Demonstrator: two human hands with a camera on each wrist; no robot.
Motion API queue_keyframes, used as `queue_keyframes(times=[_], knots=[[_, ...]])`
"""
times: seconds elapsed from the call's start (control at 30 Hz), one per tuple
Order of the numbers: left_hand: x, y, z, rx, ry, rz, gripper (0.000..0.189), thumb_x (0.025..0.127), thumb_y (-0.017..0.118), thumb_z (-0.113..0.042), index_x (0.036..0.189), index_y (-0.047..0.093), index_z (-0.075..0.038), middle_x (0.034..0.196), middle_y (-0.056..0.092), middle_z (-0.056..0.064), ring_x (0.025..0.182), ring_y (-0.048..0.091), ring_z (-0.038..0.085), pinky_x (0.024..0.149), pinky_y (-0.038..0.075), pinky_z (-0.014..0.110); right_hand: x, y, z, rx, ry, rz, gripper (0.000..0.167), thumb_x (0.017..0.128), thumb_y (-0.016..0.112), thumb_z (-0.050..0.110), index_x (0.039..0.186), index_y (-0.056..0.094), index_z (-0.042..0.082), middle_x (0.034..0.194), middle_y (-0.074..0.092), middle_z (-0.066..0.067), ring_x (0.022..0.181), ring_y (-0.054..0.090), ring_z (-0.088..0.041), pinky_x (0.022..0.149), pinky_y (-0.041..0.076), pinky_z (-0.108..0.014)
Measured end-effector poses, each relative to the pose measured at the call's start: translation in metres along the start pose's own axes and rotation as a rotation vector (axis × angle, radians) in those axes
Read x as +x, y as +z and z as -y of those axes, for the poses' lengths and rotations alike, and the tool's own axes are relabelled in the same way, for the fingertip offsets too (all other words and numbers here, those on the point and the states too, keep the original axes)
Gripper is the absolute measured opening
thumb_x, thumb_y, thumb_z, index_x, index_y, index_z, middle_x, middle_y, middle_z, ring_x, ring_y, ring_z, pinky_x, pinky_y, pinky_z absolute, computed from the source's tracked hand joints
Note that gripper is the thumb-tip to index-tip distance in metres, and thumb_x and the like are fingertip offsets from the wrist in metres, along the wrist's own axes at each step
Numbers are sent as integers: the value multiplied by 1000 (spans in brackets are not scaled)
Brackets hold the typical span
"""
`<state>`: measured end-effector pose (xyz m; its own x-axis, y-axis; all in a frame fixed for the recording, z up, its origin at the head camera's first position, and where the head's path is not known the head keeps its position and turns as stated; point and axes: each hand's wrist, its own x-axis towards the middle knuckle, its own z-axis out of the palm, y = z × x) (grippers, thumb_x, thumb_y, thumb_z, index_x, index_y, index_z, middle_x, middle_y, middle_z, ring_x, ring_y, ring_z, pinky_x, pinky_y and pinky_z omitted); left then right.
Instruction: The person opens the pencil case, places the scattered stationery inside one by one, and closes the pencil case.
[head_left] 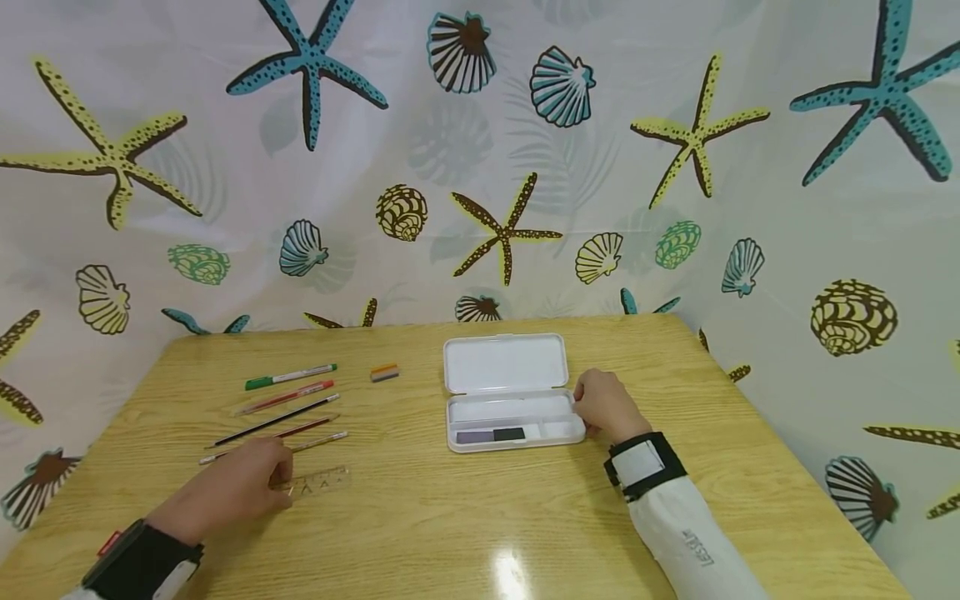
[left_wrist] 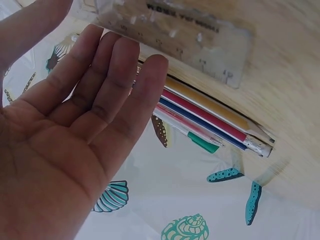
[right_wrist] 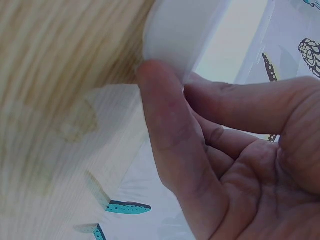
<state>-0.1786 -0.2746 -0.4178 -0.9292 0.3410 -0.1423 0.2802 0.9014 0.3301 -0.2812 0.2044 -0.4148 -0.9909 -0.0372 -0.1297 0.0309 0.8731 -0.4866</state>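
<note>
A white pencil case [head_left: 505, 363] lies open on the table, its lid folded back. My right hand [head_left: 606, 405] grips its right end; in the right wrist view, thumb and index finger [right_wrist: 167, 115] meet at the white edge. A purple and black block [head_left: 491, 436] lies in the front compartment. On the left, my left hand [head_left: 236, 487] is at the left end of a clear ruler [head_left: 322, 482]. The left wrist view has its fingers [left_wrist: 122, 105] nearly straight, tips right at the ruler's edge, with the thumb apart.
Beyond my left hand lie a green pen [head_left: 291, 377], a red pen [head_left: 285, 398], a dark blue pencil [head_left: 277, 419] and further pencils [head_left: 322, 442]. Small orange and grey pieces [head_left: 385, 373] sit left of the case. A patterned cloth [head_left: 360, 275] hangs behind the table.
</note>
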Motion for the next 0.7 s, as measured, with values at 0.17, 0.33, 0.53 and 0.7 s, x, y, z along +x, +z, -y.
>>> queue_keyframes(times=[0.17,0.33,0.53,0.7], knots=[[-2,0,-1,18,6,-20,27,76,85,-23,77,59,-19,74,52,-7,68,43,7,60,36,25,-1,-1,1,6,-3,4,6,89,63,1,91,65,-4,81,65,-15,57,63,-21,47,50,-24],[-3,-1,-2,31,15,-35,30,76,86,-24,80,57,-20,75,51,-7,68,42,6,60,35,24,-1,-1,0,3,-4,4,6,89,63,1,91,65,-4,82,66,-16,56,63,-21,47,50,-23],[-5,-2,-3,37,34,-71,28,77,84,-18,77,56,-21,72,50,-9,66,41,5,59,34,23,1,1,0,-7,-2,-1,6,89,64,2,91,65,-4,80,65,-15,57,62,-20,47,49,-23],[-6,-6,-3,27,53,-80,27,80,81,-12,74,57,-23,69,51,-11,63,40,2,58,34,23,1,0,0,-3,14,3,6,89,64,2,92,65,-3,82,65,-15,58,63,-21,48,49,-23]])
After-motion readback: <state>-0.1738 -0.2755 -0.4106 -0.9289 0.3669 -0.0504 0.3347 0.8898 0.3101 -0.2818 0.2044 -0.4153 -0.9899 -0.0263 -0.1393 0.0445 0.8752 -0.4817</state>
